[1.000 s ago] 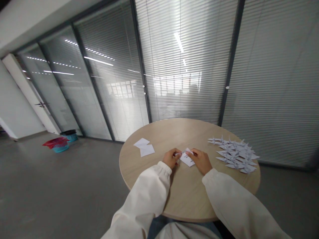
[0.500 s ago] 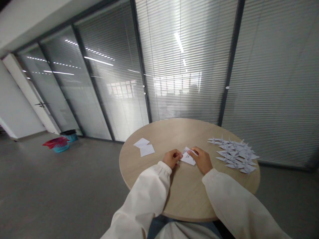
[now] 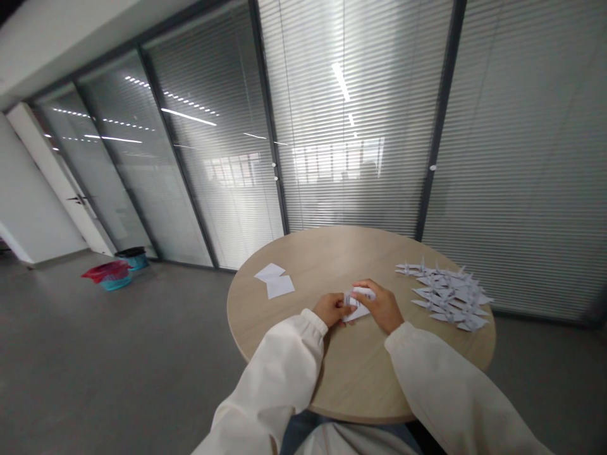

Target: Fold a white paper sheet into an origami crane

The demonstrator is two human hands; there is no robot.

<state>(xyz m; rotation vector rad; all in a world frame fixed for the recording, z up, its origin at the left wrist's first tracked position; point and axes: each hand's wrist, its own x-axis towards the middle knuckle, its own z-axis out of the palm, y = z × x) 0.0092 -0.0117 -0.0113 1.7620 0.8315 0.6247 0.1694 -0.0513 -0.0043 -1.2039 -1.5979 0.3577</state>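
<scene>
Glass partition (image 3: 355,107), grey floor (image 3: 161,354)

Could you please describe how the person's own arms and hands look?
The sleeves are long, loose, plain and off-white, and the left cuff looks gathered. The left hand and the right hand are bare.

The head view looks forward and down from near the round table (image 3: 351,253) toward the glass wall (image 3: 351,196) beyond.
</scene>
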